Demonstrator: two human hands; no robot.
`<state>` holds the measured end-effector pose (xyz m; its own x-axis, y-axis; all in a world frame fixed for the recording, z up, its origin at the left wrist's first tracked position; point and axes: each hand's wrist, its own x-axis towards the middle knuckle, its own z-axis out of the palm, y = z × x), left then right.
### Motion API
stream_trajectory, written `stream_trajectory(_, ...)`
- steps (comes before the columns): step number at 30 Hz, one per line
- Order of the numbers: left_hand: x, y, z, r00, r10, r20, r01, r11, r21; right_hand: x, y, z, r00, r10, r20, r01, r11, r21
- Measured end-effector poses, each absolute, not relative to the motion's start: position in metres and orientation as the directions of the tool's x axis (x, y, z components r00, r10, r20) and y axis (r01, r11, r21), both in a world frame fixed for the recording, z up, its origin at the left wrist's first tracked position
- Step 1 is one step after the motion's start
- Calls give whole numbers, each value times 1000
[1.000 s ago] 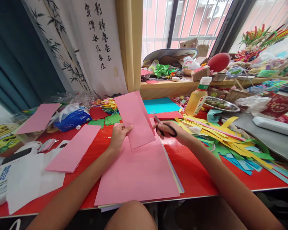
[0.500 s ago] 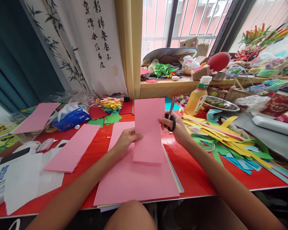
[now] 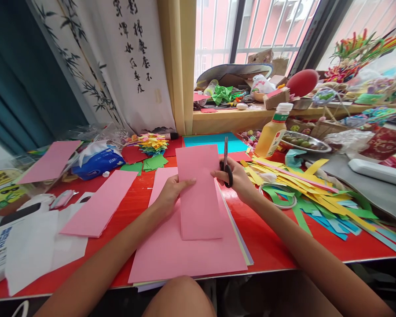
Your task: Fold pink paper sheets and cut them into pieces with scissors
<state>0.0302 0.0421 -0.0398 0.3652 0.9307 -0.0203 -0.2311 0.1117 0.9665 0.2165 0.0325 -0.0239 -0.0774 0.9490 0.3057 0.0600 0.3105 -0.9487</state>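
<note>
A pink paper rectangle (image 3: 199, 198) stands upright in front of me, over a stack of larger pink sheets (image 3: 161, 262). My left hand (image 3: 169, 190) pinches its left edge, thumb on the front and fingers behind. At the right edge, my right hand (image 3: 239, 178) steadies the paper with the thumb while holding black-handled scissors (image 3: 226, 160). The scissor blades point up, beside the paper and clear of it. Whether the blades are parted is hard to make out. Pale yellow and lilac sheets show beneath the pink stack.
Cut pink pieces (image 3: 100, 202) lie left, near a blue tissue pack (image 3: 99, 163). Yellow, green and blue strips (image 3: 317, 193) heap up at right beside a juice bottle (image 3: 273, 132) and metal dish (image 3: 305, 143). A blue sheet (image 3: 214, 141) lies at the back.
The pink paper has moved down and slightly left with both hands on it. The scissors have shifted left with my right hand, and more of the blue sheet behind now shows.
</note>
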Motion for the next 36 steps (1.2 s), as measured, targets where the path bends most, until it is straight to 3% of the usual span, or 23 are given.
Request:
stream_trajectory(8,28,49,-41,115,987,113,-303,-73,950,233,34,-16,9,937,350,328,327,-886)
stream_trajectory(13,24,54,-40,22,986,166,-296,-152,943,234,24,-3,-284,954,94,347,194,-917)
stream_trajectory(16,24,54,-38,-6,984,176,-337,-167,927,227,21,-2,-344,938,-38,376,101,-921)
stream_trajectory(25,28,50,-40,38,987,155,-354,-131,926,222,22,-13,-440,895,-72,300,71,-951)
stream_trajectory(36,33,44,-43,114,980,163,-361,-112,926,211,22,-20,-301,953,-39,320,63,-945)
